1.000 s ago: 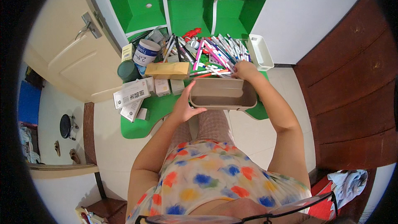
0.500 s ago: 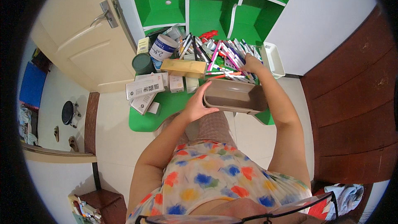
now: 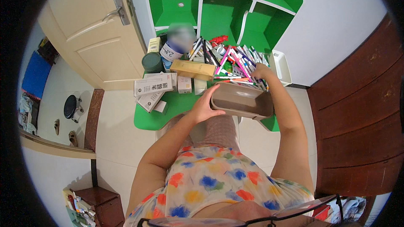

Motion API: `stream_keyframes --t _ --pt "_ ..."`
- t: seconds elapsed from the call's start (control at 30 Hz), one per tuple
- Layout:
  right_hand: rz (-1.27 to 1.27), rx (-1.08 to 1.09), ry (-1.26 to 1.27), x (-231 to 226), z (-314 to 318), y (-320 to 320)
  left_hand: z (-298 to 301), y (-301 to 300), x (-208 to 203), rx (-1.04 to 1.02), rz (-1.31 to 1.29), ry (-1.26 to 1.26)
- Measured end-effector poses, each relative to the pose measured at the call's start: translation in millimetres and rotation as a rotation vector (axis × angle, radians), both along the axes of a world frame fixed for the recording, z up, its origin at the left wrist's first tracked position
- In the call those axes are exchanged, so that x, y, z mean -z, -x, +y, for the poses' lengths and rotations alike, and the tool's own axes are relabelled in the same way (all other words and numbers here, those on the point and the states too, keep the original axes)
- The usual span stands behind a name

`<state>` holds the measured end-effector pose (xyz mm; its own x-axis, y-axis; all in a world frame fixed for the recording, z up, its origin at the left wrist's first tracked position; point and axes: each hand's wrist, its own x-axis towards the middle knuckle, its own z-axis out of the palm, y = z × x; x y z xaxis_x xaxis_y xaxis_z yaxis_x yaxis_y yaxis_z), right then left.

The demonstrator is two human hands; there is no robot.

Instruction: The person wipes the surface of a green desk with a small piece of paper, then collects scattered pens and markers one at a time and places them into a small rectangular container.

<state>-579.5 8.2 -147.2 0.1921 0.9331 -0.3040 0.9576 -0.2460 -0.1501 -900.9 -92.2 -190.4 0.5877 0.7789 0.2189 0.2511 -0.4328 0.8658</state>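
At the near edge of the green desk, a taupe plastic bin (image 3: 242,108) lies tipped, its open side facing up toward me, nothing visible inside. My left hand (image 3: 206,105) grips its left end, thumb on the near rim and fingers along the far one. A heap of markers and pens (image 3: 237,59) spreads just beyond the bin. My right hand (image 3: 262,72) is at the heap's right end, fingers curled down around some of the markers; the fingertips are partly hidden.
Left of the heap stand a gold box (image 3: 192,69), white cartons (image 3: 153,85), a dark green canister (image 3: 152,62) and a white-and-blue tub (image 3: 170,52). A white basket (image 3: 281,67) sits at the desk's right edge. Green shelves (image 3: 223,14) rise behind.
My right hand has moved slightly down and nearer the bin, its fingers now curled more over the markers. The left hand keeps its hold on the bin. The whole view has shifted a little.
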Motion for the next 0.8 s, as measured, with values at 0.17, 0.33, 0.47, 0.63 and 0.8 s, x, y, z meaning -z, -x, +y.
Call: stream_keyframes --t 0.17,0.33,0.47,0.63,0.8 --pt "-0.004 0.000 -0.182 10 -7 -5 1 -2 1 0.003 -0.012 -0.016" --pt "-0.050 -0.082 -0.231 13 -12 -16 1 -3 5 0.007 -0.044 -0.035" --pt "-0.060 -0.044 -0.268 -5 -18 -7 2 -2 9 0.006 -0.050 -0.027" --pt "-0.089 -0.263 -0.390 -60 -57 7 2 -2 7 0.011 -0.050 -0.034" --pt "0.030 -0.500 -0.218 -115 -120 15 2 -6 14 -0.025 -0.072 -0.065"
